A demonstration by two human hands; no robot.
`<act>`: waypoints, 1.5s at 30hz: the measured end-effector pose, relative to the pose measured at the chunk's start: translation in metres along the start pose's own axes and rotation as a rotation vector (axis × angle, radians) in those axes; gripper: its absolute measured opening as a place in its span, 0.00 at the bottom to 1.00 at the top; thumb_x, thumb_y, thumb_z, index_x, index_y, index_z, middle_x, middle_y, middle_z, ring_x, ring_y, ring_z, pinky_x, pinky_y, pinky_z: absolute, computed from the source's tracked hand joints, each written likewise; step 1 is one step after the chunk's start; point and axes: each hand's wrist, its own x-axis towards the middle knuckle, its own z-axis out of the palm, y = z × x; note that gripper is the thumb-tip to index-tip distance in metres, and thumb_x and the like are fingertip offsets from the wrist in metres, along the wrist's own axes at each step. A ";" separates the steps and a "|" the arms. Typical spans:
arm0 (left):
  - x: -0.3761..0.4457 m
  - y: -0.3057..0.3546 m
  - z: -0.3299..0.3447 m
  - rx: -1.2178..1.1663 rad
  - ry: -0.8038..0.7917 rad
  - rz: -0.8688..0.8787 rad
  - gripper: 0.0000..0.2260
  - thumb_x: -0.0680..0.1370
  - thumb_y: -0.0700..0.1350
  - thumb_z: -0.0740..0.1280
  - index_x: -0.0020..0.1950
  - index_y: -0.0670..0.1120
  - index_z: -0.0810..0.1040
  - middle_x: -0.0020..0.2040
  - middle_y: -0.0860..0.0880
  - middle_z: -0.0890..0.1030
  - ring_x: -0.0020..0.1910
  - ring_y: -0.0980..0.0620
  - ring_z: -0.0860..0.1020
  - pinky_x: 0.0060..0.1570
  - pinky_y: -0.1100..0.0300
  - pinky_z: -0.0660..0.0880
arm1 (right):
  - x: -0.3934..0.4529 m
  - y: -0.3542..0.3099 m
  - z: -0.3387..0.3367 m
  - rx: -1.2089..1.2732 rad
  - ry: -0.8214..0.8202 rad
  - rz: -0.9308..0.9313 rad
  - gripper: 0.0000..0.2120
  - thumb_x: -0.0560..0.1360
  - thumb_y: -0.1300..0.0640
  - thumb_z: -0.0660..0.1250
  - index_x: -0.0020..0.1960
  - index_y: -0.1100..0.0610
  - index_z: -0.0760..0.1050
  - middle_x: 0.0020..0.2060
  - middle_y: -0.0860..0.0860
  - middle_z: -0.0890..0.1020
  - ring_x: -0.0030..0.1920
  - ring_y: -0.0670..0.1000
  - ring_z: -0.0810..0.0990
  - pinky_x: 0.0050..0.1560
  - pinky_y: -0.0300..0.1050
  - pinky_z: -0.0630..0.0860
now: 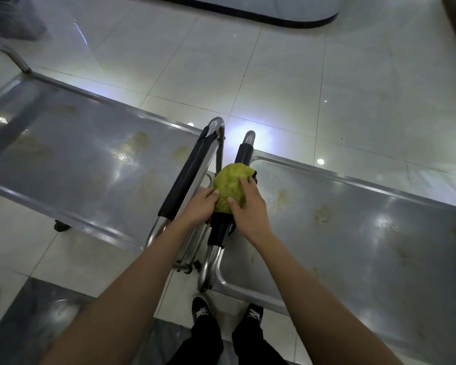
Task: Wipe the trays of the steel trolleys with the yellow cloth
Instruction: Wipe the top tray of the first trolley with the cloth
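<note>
Cloth: the yellow cloth (pixel 231 189) lies draped over the padded handle (pixel 241 164) of the right trolley, at picture centre.
Left hand: the left hand (pixel 200 204), at 9 o'clock of the cloth, pinches its edge with curled fingers, apparently to gather it.
Right hand: the right hand (pixel 248 206), at 5 o'clock, lies on the cloth, fingers curled over it.
Trays: the left tray (pixel 71 154) and right tray (pixel 366 233) both show yellowish stains; wiping looks not yet begun.

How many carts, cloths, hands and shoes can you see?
Carts: 2, left cart and right cart
Cloths: 1, yellow cloth
Hands: 2, left hand, right hand
Shoes: 2
Total: 7
</note>
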 end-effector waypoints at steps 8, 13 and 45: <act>0.007 0.005 -0.004 -0.160 -0.008 -0.129 0.12 0.83 0.46 0.62 0.63 0.42 0.78 0.49 0.48 0.82 0.45 0.53 0.81 0.38 0.63 0.76 | -0.001 -0.009 -0.004 0.200 0.098 0.067 0.27 0.78 0.63 0.69 0.75 0.53 0.69 0.75 0.51 0.66 0.74 0.52 0.65 0.72 0.49 0.70; 0.011 0.000 -0.007 -0.118 0.005 -0.116 0.14 0.81 0.46 0.68 0.64 0.41 0.80 0.54 0.46 0.84 0.50 0.51 0.83 0.47 0.60 0.78 | -0.003 -0.008 -0.005 0.243 0.120 0.066 0.25 0.77 0.67 0.67 0.73 0.53 0.71 0.70 0.50 0.69 0.66 0.47 0.70 0.54 0.23 0.71; -0.018 0.016 -0.015 0.012 0.094 0.341 0.16 0.83 0.41 0.61 0.70 0.49 0.77 0.67 0.51 0.78 0.65 0.56 0.75 0.69 0.55 0.73 | -0.012 -0.019 0.008 0.063 0.223 0.017 0.06 0.74 0.63 0.67 0.45 0.55 0.82 0.50 0.48 0.80 0.47 0.46 0.77 0.53 0.48 0.79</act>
